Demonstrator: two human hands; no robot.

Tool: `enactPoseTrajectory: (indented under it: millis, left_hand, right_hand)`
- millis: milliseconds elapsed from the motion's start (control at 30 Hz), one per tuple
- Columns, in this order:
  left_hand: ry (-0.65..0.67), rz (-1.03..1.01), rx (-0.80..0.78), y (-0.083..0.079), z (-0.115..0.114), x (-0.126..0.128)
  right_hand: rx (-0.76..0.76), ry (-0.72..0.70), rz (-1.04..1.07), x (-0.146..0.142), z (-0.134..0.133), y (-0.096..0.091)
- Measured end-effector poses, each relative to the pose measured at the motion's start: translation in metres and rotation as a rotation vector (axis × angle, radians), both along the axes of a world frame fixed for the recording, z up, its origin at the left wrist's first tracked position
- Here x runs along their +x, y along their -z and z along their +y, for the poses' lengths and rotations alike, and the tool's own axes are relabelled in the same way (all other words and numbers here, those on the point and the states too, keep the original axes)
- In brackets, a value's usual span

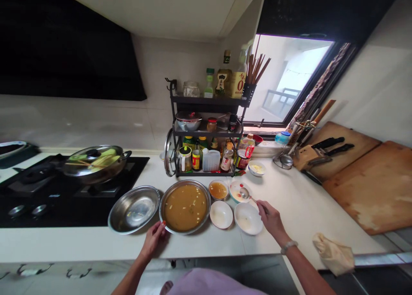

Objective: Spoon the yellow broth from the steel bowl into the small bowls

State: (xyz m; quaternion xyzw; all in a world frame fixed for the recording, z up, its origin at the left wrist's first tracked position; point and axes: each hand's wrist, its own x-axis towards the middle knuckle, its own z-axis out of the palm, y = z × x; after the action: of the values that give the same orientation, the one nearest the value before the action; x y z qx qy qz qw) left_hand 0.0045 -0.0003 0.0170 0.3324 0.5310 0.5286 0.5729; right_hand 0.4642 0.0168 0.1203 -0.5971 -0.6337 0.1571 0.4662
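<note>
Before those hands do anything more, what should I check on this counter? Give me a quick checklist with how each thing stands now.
1. Spoon held by the right hand: ok, gripped by its handle.
2. Food in the spoon: cannot tell, too small to see.
3. Left hand at the large basin: ok, at its near left rim; firmness of hold, cannot tell.
4. Brown liquid kept inside the basin: ok, no spill visible around it.
5. Glass lid on the pan: ok; whether the burner is lit, cannot tell.
6. Knives put away: ok, handles stick out of the wooden block.
</note>
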Motion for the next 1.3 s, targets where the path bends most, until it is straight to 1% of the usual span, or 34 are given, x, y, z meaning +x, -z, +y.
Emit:
enactPoseTrajectory:
  millis: [67, 133, 233, 333, 400, 500, 633, 733, 800, 900, 1000, 1067, 1167, 1233, 1300]
  left_hand:
    - [0.0, 0.007, 0.002, 0.001, 0.0, -0.001]
    - [0.003, 0.013, 0.002, 0.004, 0.001, -0.002]
    - [0.008, 0.019, -0.004, 0.01, 0.001, -0.004]
    - [0.01, 0.015, 0.013, 0.016, 0.001, -0.005]
    - [0.007, 0.013, 0.024, 0.017, 0.001, -0.006]
    - [0.01, 0.021, 0.016, 0.015, 0.001, -0.005]
    - [0.006, 0.034, 0.009, 0.01, 0.001, -0.004]
    - [0.0, 0.047, 0.004, 0.006, 0.0, -0.002]
    - [-0.001, 0.048, 0.0, 0.003, 0.0, -0.001]
    - [0.005, 0.041, 0.005, 0.0, 0.0, 0.0]
    - [0.007, 0.03, 0.023, 0.001, 0.0, 0.0]
    - [0.003, 0.019, 0.018, 0.002, 0.0, -0.001]
    - [-0.002, 0.006, 0.004, 0.003, 0.0, -0.001]
    - [-0.004, 0.0, 0.006, 0.003, 0.0, -0.001]
    - [-0.002, -0.005, 0.01, 0.003, 0.0, -0.001]
  right_hand:
    - [-0.093, 0.099, 0.174, -0.005, 0.0, -0.003]
    - [-0.147, 0.198, 0.363, -0.01, 0.001, -0.003]
    - [-0.132, 0.337, 0.639, -0.014, 0.007, 0.001]
    - [-0.101, 0.402, 0.828, -0.012, 0.012, 0.006]
    - [-0.092, 0.402, 0.884, -0.009, 0.014, 0.007]
    - [-0.07, 0.397, 0.912, -0.004, 0.014, 0.003]
    - [-0.046, 0.379, 0.878, -0.002, 0.012, -0.007]
    - [-0.038, 0.332, 0.817, -0.008, 0.007, -0.017]
    - [-0.041, 0.287, 0.781, -0.017, 0.003, -0.024]
    - [-0.065, 0.208, 0.75, -0.038, -0.001, -0.03]
    - [-0.097, 0.125, 0.738, -0.066, -0.005, -0.029]
    - [-0.114, 0.045, 0.718, -0.086, -0.009, -0.024]
    - [-0.119, -0.11, 0.58, -0.112, -0.02, -0.02]
    - [-0.062, -0.266, 0.422, -0.122, -0.027, -0.02]
    - [0.048, -0.383, 0.253, -0.122, -0.03, -0.023]
